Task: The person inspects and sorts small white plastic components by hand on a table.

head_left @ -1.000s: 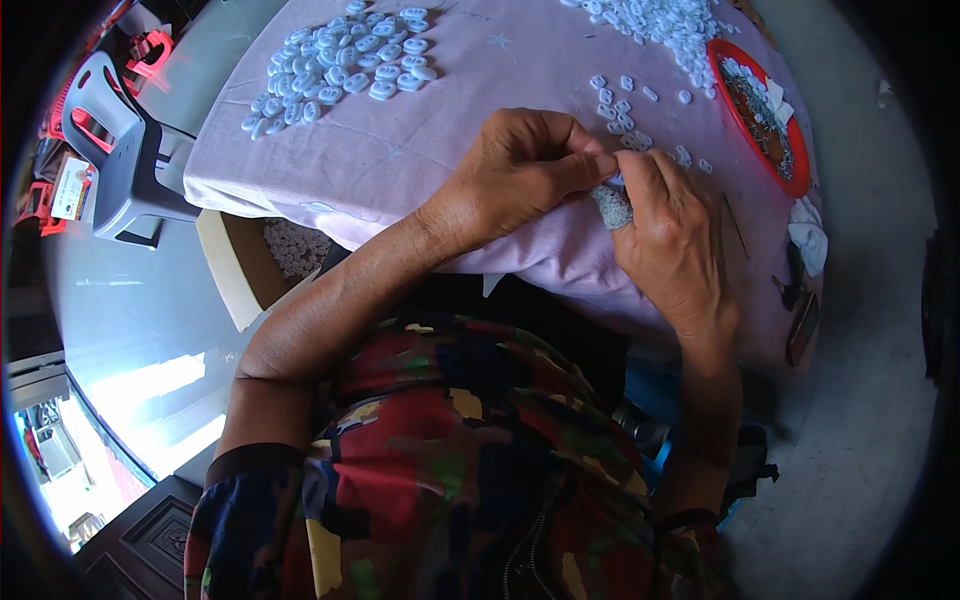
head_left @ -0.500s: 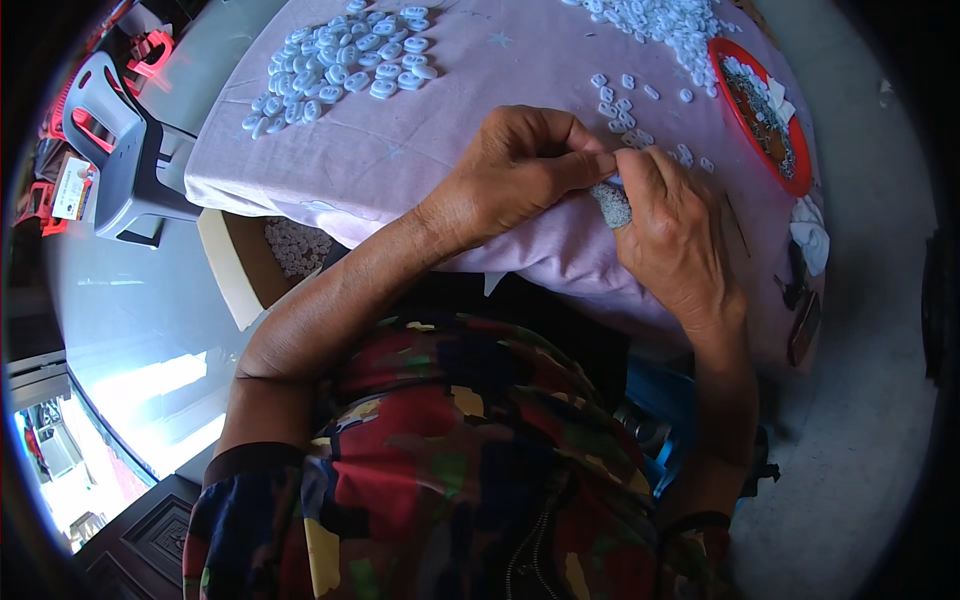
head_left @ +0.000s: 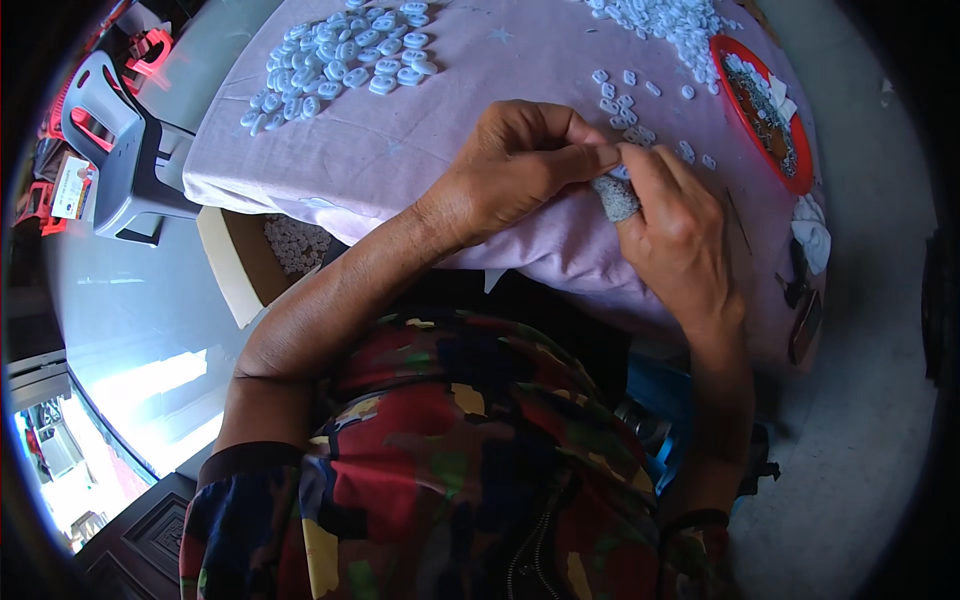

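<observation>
Above the near edge of the cloth-covered table, my left hand point(head_left: 515, 170) and my right hand point(head_left: 680, 225) meet with thumbs and fingertips pinched together. A small white plastic piece point(head_left: 621, 172) shows between them, mostly covered by the fingers. Round my right thumb is a speckled grey wrap point(head_left: 616, 198). Just beyond the fingertips lie several loose small white pieces point(head_left: 626, 102). A heap of larger white oval pieces point(head_left: 345, 55) sits at the far left, and a pile of small white pieces point(head_left: 670, 30) at the far right.
On the table's right side, a red tray point(head_left: 803, 182) holds small metal parts. Near it are a thin dark rod point(head_left: 738, 222), a white cloth point(head_left: 811, 235), keys point(head_left: 793, 292) and a dark phone-like object point(head_left: 803, 328). An open cardboard box point(head_left: 232, 268) and grey chair point(head_left: 128, 165) stand left.
My hands stay together with only a slight shift of the fingers. The right thumb's wrap has turned and moved up a little.
</observation>
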A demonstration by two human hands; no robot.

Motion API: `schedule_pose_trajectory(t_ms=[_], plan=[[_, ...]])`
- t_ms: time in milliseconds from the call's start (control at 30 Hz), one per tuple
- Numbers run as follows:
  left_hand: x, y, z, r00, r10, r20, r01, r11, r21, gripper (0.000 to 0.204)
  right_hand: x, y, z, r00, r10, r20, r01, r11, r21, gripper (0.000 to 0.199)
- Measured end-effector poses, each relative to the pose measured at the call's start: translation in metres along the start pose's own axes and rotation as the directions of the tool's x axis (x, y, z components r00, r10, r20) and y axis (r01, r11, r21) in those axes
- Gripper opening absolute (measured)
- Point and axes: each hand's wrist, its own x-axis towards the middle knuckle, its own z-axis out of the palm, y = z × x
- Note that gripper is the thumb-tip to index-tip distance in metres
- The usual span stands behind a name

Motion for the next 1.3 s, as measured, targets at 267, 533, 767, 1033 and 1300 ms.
schedule_pose_trajectory(t_ms=[267, 533, 767, 1033, 1300], plan=[[-0.001, 0.005, -0.004, 0.998, -0.019, 0.067, 0.028, 0.991, -0.13, 0.017, -0.001, -0.01, -0.004, 0.976, 0.045, -0.212, -0.015, 0.989, 0.144, 0.038], [-0.003, 0.012, -0.009, 0.993, -0.027, 0.114, 0.028, 1.0, -0.01, 0.014, -0.005, -0.01, -0.004, 0.967, 0.12, -0.227, -0.063, 0.968, 0.244, 0.031], [0.001, 0.04, -0.105, 0.83, 0.532, -0.166, -0.247, 0.618, 0.747, 0.017, -0.034, 0.027, -0.021, 0.91, 0.415, 0.018, -0.407, 0.882, 0.236, 0.026], [0.005, 0.04, -0.118, 0.675, 0.727, -0.125, -0.125, 0.28, 0.952, 0.017, -0.024, 0.022, -0.018, 0.922, 0.38, 0.076, -0.388, 0.905, 0.177, 0.026], [0.002, 0.007, 0.011, 0.852, 0.384, 0.356, -0.501, 0.401, 0.767, 0.014, -0.015, 0.017, -0.017, 0.954, 0.292, 0.068, -0.295, 0.955, 0.039, 0.027]])
